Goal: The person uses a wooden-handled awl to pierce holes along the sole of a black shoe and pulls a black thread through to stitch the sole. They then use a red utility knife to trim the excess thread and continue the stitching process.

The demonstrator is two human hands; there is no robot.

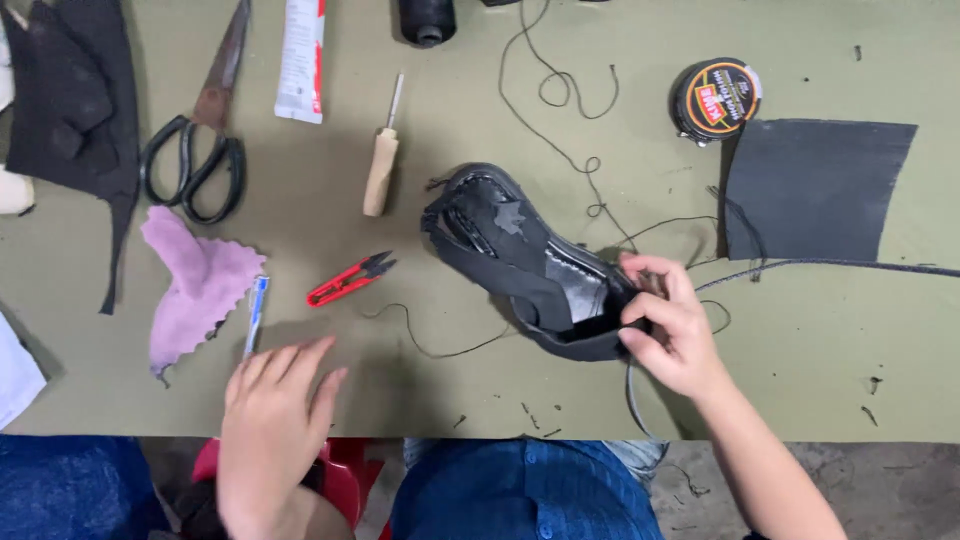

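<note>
One sandal (pixel 520 262) — heel in right grip (pixel 668 325)

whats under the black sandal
The green table and dark thread trailing out from beneath the sandal. The right hand grips its heel end, so that part and whatever lies below it are covered.

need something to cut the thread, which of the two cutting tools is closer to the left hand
The small red thread snips, lying just above the left hand. The large dark-handled scissors sit farther away, near the table's top edge, beside the white tube.
</note>
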